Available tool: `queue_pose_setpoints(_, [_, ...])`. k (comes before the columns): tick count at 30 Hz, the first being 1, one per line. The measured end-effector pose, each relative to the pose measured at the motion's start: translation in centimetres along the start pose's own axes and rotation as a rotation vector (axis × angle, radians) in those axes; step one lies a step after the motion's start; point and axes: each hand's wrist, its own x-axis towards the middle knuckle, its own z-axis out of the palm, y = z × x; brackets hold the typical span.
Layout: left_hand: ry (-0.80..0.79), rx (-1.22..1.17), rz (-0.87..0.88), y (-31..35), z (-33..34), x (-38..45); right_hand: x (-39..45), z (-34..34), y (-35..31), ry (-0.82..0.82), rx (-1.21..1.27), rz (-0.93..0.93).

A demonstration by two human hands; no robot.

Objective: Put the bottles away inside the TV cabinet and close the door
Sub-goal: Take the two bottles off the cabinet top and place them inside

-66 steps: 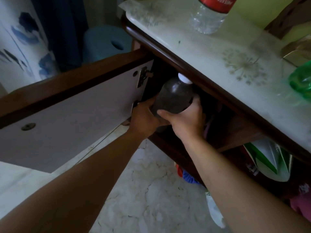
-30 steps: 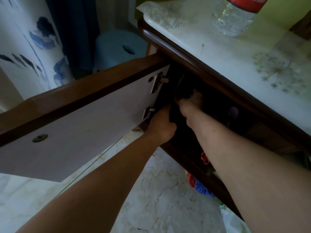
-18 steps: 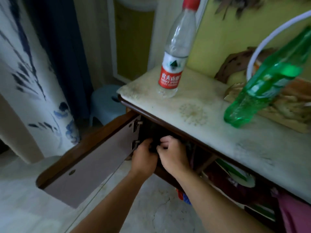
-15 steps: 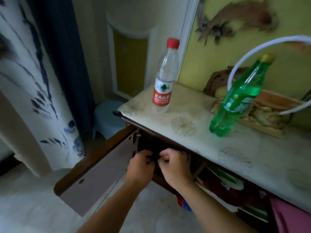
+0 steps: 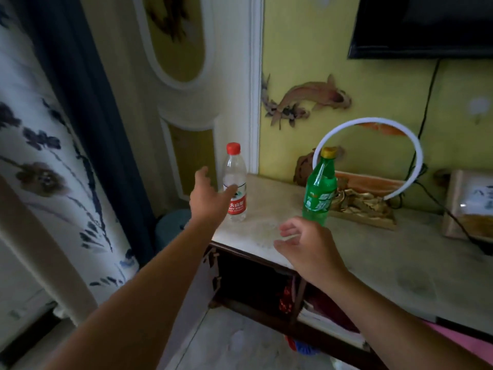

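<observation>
A clear water bottle (image 5: 235, 180) with a red cap and red label stands upright at the left end of the TV cabinet's pale marble top (image 5: 373, 252). A green soda bottle (image 5: 318, 193) with a yellow cap stands upright further right. My left hand (image 5: 206, 198) is raised, fingers apart, right at the clear bottle's left side and overlapping its lower part. My right hand (image 5: 306, 245) hovers open over the top, just below the green bottle. The cabinet door (image 5: 186, 303) hangs open; the compartment (image 5: 253, 279) behind it is dark, and the dark bottle is hidden.
A white ring lamp (image 5: 373, 156) on a gold base and a framed picture (image 5: 472, 206) stand on the top at the right. A TV (image 5: 424, 25) hangs above. A blue stool (image 5: 170, 231) and patterned curtain (image 5: 48, 156) are left of the cabinet. Shelves hold coloured clutter.
Both hands have come out of the cabinet compartment, leaving the dark bottle inside, and risen to the cabinet top. The view has tilted up to the wall and TV.
</observation>
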Motion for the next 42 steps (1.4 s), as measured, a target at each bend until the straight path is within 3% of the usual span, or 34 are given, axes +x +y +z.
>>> queue_pose_setpoints(3, [-0.067,0.008,0.033,2.5,1.6,2.7,1.0,-1.6,0.6,0.114,-0.022,0.013])
queue_pose_setpoints(7, [-0.096,-0.016,-0.046,2.9,3.4,5.1,3.2,-2.9,2.3,0.395,-0.059,0.1])
queue_pose_setpoints(13, [-0.1,-0.009,-0.086,0.2,4.0,5.5,7.1,-3.1,4.2,0.519,-0.062,0.167])
queue_pose_setpoints(30, [-0.037,0.052,0.074,-1.4,2.7,4.3,11.3,-3.1,4.7,0.378,-0.063,0.165])
queue_pose_setpoints(37, [-0.086,0.084,0.137,-1.7,-1.3,-1.0,10.8,-3.2,4.4,0.365,-0.111,0.169])
queue_pose_setpoints(42, [-0.118,0.139,0.087,-3.9,-4.9,-6.2,10.4,-3.4,4.1,0.333,-0.145,0.114])
